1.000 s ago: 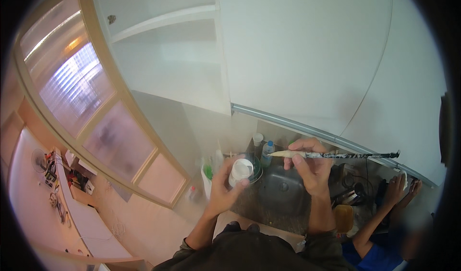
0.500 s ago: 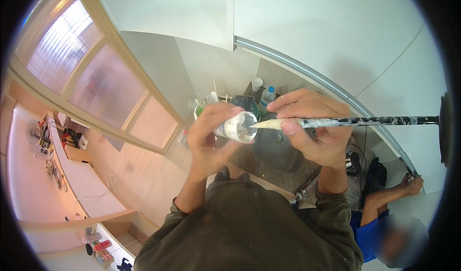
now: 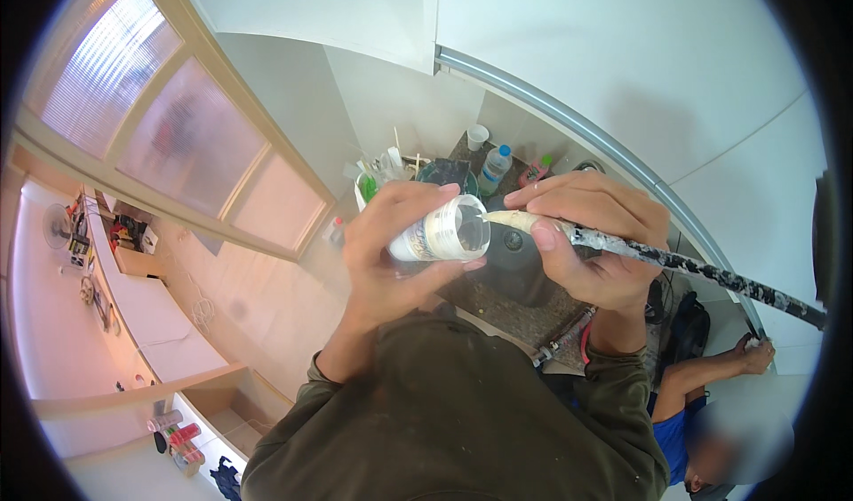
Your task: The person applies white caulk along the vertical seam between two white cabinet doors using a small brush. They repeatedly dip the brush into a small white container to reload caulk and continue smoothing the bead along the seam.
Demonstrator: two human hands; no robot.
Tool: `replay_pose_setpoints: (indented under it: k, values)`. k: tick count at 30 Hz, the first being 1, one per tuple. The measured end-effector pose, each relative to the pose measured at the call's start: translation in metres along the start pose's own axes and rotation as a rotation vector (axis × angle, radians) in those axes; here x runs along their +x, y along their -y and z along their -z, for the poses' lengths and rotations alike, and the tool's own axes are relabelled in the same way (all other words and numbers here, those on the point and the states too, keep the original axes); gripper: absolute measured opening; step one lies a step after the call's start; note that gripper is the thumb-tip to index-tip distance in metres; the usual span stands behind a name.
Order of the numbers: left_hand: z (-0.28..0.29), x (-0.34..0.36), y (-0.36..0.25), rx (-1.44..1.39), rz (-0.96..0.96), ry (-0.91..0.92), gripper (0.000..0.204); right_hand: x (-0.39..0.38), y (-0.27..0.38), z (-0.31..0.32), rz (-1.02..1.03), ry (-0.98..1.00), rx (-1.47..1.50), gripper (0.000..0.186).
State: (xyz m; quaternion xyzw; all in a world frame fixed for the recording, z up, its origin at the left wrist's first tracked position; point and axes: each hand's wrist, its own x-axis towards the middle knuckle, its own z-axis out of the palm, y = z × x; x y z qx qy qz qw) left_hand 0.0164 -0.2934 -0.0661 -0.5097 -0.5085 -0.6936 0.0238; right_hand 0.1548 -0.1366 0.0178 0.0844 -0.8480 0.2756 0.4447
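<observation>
My left hand (image 3: 382, 243) is wrapped around a white printed plastic container (image 3: 435, 237). It lies tilted, its open mouth facing right, with a partly translucent inner wall. In my right hand (image 3: 604, 239) is a long black stick (image 3: 675, 259) splattered with white, with a cream pointed tip (image 3: 513, 220). Thumb and fingers pinch it close to that tip. The tip's point is at the rim of the container's mouth; I cannot tell whether it touches. The stick's far end reaches the right side of the view.
Below my hands is a dark countertop with a sink (image 3: 511, 266). Behind stand a white cup (image 3: 478, 137), a blue-capped bottle (image 3: 495, 169) and a pink bottle (image 3: 535, 170). White cabinets (image 3: 613, 48) hang ahead. A co-worker's arm (image 3: 711, 368) is at right, a framed glass door (image 3: 191, 137) at left.
The stick's far end has swung down, so it now slopes to the right. Its tip has drawn slightly back from inside the container's mouth. The sink area shows more.
</observation>
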Motion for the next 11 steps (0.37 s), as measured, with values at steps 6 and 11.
replay_pose_setpoints:
  k: [6,11]
  values:
    - [-0.002,0.006,0.000,-0.004,-0.006,0.032,0.058,0.000,-0.007,0.012,0.004,0.022,-0.009,0.016]
    - [-0.004,0.007,0.004,0.004,-0.029,0.061,0.058,-0.004,-0.015,0.016,-0.020,0.042,-0.014,0.017]
